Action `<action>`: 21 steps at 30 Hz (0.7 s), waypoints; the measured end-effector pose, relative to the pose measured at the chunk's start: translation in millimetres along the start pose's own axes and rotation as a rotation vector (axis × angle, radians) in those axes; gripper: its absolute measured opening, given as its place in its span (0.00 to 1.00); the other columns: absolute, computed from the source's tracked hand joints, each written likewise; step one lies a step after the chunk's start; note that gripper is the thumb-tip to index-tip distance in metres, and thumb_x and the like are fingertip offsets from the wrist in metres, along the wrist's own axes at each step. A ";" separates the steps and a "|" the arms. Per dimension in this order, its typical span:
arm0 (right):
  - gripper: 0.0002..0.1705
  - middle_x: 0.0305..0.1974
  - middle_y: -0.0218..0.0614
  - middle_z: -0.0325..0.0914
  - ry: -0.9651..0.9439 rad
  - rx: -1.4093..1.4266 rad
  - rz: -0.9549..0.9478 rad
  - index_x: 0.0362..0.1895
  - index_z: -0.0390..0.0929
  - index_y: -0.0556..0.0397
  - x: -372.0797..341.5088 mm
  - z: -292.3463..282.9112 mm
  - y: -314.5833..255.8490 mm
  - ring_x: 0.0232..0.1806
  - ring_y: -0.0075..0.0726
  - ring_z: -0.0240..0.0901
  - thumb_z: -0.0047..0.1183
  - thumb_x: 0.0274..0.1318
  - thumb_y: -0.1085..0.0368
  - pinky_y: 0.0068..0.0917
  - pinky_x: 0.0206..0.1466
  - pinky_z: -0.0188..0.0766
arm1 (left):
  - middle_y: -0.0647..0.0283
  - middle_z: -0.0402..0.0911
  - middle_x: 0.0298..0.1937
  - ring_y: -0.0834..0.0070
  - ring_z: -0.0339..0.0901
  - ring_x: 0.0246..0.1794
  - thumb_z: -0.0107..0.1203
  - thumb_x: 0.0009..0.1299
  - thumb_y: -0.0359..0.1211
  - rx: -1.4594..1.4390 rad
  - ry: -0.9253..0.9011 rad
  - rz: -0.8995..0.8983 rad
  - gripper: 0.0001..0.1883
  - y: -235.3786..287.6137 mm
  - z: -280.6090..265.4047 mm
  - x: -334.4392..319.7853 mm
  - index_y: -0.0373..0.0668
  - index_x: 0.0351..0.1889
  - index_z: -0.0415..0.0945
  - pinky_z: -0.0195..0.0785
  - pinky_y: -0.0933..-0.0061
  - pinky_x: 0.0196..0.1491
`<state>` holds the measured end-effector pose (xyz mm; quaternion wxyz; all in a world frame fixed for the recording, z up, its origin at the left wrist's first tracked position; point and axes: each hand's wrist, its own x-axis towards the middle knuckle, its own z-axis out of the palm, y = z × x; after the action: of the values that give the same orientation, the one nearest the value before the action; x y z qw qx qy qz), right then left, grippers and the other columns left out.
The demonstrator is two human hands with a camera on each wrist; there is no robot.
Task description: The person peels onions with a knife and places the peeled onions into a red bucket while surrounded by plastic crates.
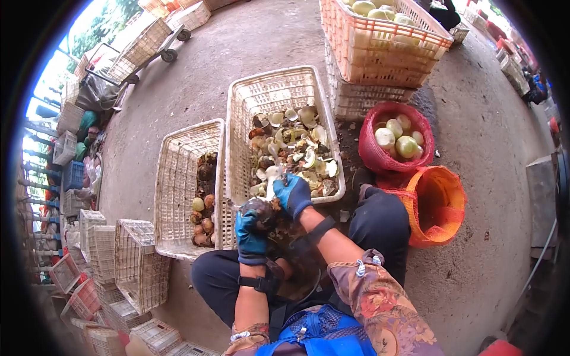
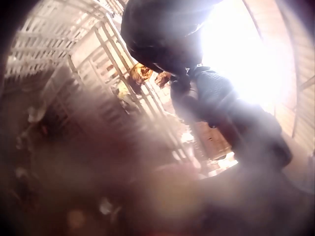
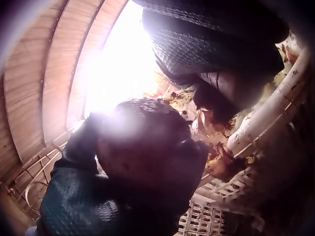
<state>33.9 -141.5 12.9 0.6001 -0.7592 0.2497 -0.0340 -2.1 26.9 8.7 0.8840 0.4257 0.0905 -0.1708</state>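
In the head view my gloved left hand (image 1: 252,234) grips a large, dark, round vegetable (image 1: 258,212) over the near end of the peelings crate. The same dark vegetable (image 3: 147,142) fills the middle of the right wrist view, with the left glove's fingers around it. Close beside it, my gloved right hand (image 1: 292,196) has its fingers curled on a pale, whitish piece (image 1: 273,177); I cannot tell what kind of thing this is. Below the hands a white plastic crate (image 1: 230,127) holds cut peelings (image 1: 294,142), pale green and brown. Glare and blur cover much of the left wrist view.
Left of the peelings stands another white crate (image 1: 172,172) with several brown, round vegetables (image 1: 203,222). On the right are a red mesh sack (image 1: 369,142) of pale peeled vegetables, an orange sack (image 1: 457,202), and stacked crates (image 1: 380,53). More crates (image 1: 142,261) stand at left.
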 end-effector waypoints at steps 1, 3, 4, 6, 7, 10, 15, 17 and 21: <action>0.19 0.29 0.55 0.78 0.016 -0.024 -0.008 0.29 0.79 0.55 1.6 -5.2 -4.0 0.34 0.61 0.76 0.54 0.50 0.50 0.46 0.38 0.72 | 0.62 0.78 0.54 0.58 0.75 0.55 0.58 0.63 0.39 -0.058 -0.003 0.004 0.20 -2.2 -0.6 -5.0 0.48 0.53 0.75 0.70 0.37 0.55; 0.17 0.24 0.49 0.79 0.090 -0.063 -0.071 0.32 0.81 0.57 3.7 -8.0 -3.7 0.27 0.49 0.79 0.54 0.53 0.54 0.39 0.32 0.71 | 0.61 0.77 0.55 0.56 0.75 0.55 0.58 0.63 0.41 -0.157 0.049 -0.024 0.21 -8.6 -4.9 -4.4 0.48 0.54 0.75 0.71 0.38 0.54; 0.17 0.23 0.48 0.79 0.152 -0.057 -0.072 0.32 0.81 0.56 5.2 -9.2 -0.9 0.26 0.48 0.79 0.54 0.53 0.54 0.39 0.32 0.71 | 0.60 0.77 0.55 0.55 0.75 0.55 0.59 0.63 0.42 -0.206 0.073 -0.039 0.21 -10.8 -6.8 -3.4 0.49 0.54 0.75 0.72 0.38 0.53; 0.16 0.23 0.47 0.79 0.280 -0.041 -0.071 0.32 0.81 0.56 10.7 -16.0 4.2 0.26 0.47 0.79 0.54 0.53 0.55 0.39 0.32 0.71 | 0.61 0.76 0.55 0.56 0.75 0.54 0.60 0.63 0.45 -0.308 0.144 -0.071 0.23 -7.8 -4.3 -2.0 0.53 0.56 0.73 0.75 0.40 0.48; 0.15 0.23 0.47 0.79 0.309 -0.004 0.011 0.30 0.81 0.54 18.1 -24.9 3.3 0.26 0.46 0.79 0.54 0.53 0.55 0.40 0.33 0.71 | 0.62 0.76 0.55 0.57 0.75 0.54 0.60 0.63 0.46 -0.359 0.181 -0.089 0.23 -5.4 -0.6 -1.5 0.55 0.56 0.72 0.77 0.41 0.45; 0.27 0.24 0.46 0.79 0.257 -0.186 -0.081 0.56 0.76 0.51 24.0 -36.6 7.4 0.26 0.43 0.78 0.54 0.53 0.54 0.37 0.34 0.73 | 0.62 0.75 0.56 0.55 0.73 0.55 0.61 0.63 0.48 -0.344 0.200 -0.092 0.25 5.6 -1.7 -3.9 0.56 0.58 0.72 0.77 0.40 0.44; 0.33 0.31 0.46 0.80 -0.349 -0.077 -0.086 0.65 0.70 0.42 -23.5 -45.5 -9.8 0.33 0.40 0.78 0.53 0.53 0.53 0.34 0.41 0.74 | 0.59 0.76 0.55 0.55 0.75 0.52 0.59 0.64 0.52 -0.359 0.388 -0.028 0.26 -4.9 0.8 4.0 0.53 0.57 0.72 0.78 0.45 0.45; 0.33 0.40 0.52 0.81 -0.524 -0.023 -0.117 0.65 0.69 0.38 -38.0 -36.0 -11.9 0.41 0.51 0.81 0.53 0.52 0.51 0.39 0.48 0.74 | 0.59 0.77 0.54 0.59 0.76 0.51 0.58 0.66 0.52 -0.393 0.363 -0.043 0.25 -13.6 -7.5 11.7 0.49 0.56 0.73 0.78 0.49 0.45; 0.28 0.39 0.48 0.82 -0.371 -0.200 -0.280 0.61 0.72 0.46 -45.6 -18.7 0.9 0.41 0.40 0.81 0.53 0.56 0.54 0.32 0.47 0.75 | 0.60 0.81 0.50 0.65 0.80 0.46 0.52 0.71 0.51 -0.320 0.339 -0.054 0.23 -16.8 24.0 8.2 0.45 0.53 0.76 0.79 0.61 0.45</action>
<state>-12.7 -139.2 28.6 0.5472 -0.8351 0.0299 0.0483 -0.6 -3.4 9.0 0.9074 0.3000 0.2752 -0.1040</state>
